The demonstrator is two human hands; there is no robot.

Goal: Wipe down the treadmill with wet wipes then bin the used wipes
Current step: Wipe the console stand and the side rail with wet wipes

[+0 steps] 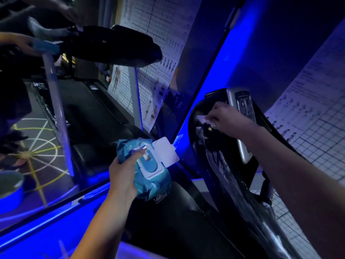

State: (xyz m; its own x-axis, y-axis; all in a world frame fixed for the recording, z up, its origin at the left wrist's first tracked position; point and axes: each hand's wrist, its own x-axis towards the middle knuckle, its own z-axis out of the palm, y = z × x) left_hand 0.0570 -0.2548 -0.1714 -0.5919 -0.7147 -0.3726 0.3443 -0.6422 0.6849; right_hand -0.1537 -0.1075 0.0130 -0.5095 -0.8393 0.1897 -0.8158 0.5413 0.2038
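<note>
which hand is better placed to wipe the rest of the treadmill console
Right. The right hand holds a white wipe against the black console, just above wet streaks. The left hand is away from it, gripping the wipes pack, lid open.

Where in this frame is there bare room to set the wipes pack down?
Bare dark surface below the wipes pack in the left hand, between the blue-lit strip and the console. Crowded up at the console, where the right hand presses a wipe beside the screen.

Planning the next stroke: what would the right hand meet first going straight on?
The right hand would likely meet the console rim just past the wipe, then the blue post; depth unclear.
</note>
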